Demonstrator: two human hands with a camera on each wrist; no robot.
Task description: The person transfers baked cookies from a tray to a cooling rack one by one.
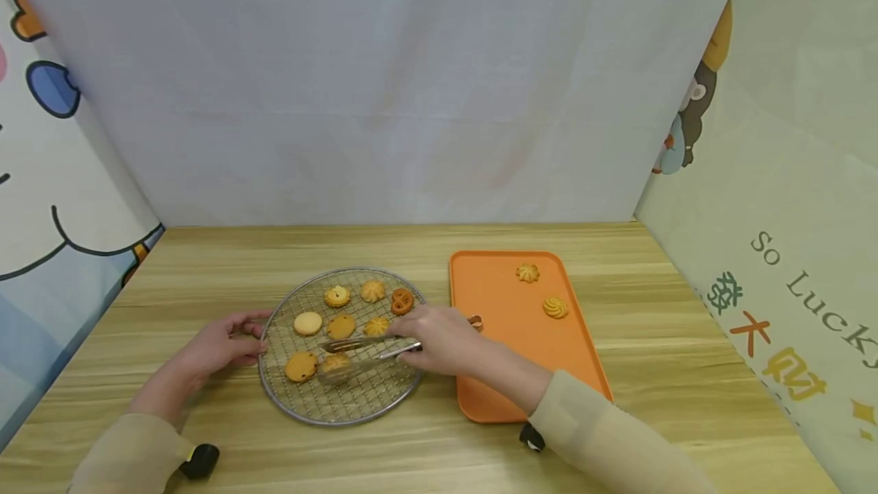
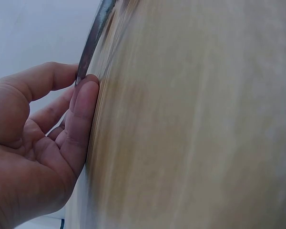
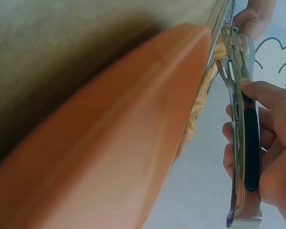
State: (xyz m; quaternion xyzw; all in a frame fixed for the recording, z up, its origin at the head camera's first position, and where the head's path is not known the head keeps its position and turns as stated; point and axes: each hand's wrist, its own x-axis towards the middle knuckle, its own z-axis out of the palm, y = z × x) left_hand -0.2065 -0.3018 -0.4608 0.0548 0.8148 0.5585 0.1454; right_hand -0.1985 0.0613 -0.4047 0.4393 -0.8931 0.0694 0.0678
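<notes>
My left hand (image 1: 221, 341) pinches the left rim of a round wire rack (image 1: 328, 423) between thumb and fingers; the left wrist view shows the metal rim at the fingertips. Several cookies lie on the rack, among them a pale oval one (image 1: 308, 323), a pretzel-shaped one (image 1: 402, 300) and a speckled round one (image 1: 301, 366). My right hand (image 1: 446, 338) grips metal tongs (image 3: 250, 148) with dark handle inlays. Their tips are over the rack's front part, around or just above a cookie (image 1: 335, 364); whether they touch it I cannot tell.
Right of the rack lies an orange tray (image 1: 497, 326) with two cookies, one flower-shaped (image 1: 527, 273) and one swirled (image 1: 555, 307). My right forearm crosses the tray's front part. The wooden table (image 1: 226, 265) ends at a pale backdrop, with printed cloth on both sides.
</notes>
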